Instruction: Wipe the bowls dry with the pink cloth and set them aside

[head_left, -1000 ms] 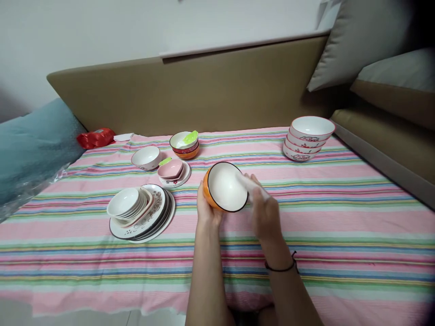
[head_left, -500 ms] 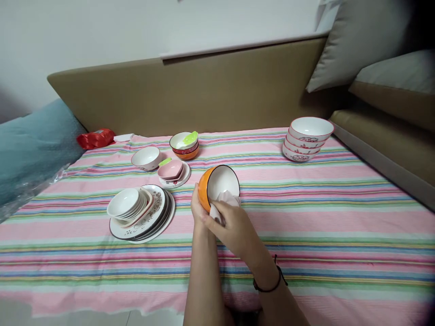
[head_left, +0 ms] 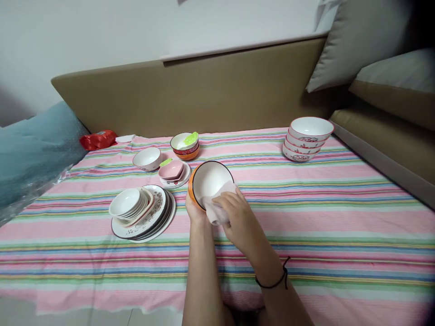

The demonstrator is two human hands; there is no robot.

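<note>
My left hand (head_left: pixel 195 211) grips an orange bowl (head_left: pixel 205 179) with a white inside and dark rim, tilted toward me above the striped cloth. My right hand (head_left: pixel 238 218) presses a white cloth (head_left: pixel 215 209) against the bowl's lower rim and inside, fingers curled on it. Both hands hover over the middle of the pink striped tablecloth (head_left: pixel 306 213).
A stack of plates with small white dishes (head_left: pixel 141 211) lies to the left. Behind it are a pink dish on saucers (head_left: pixel 172 171), a white bowl (head_left: pixel 147 158) and stacked bowls with a green spoon (head_left: pixel 185 145). Stacked white bowls (head_left: pixel 307 138) stand at the back right. A red packet (head_left: pixel 98 139) lies far left.
My right hand went from the bowl's right rim to its lower edge, wiping with the cloth. The bowl shifted a little left and turned more toward me.
</note>
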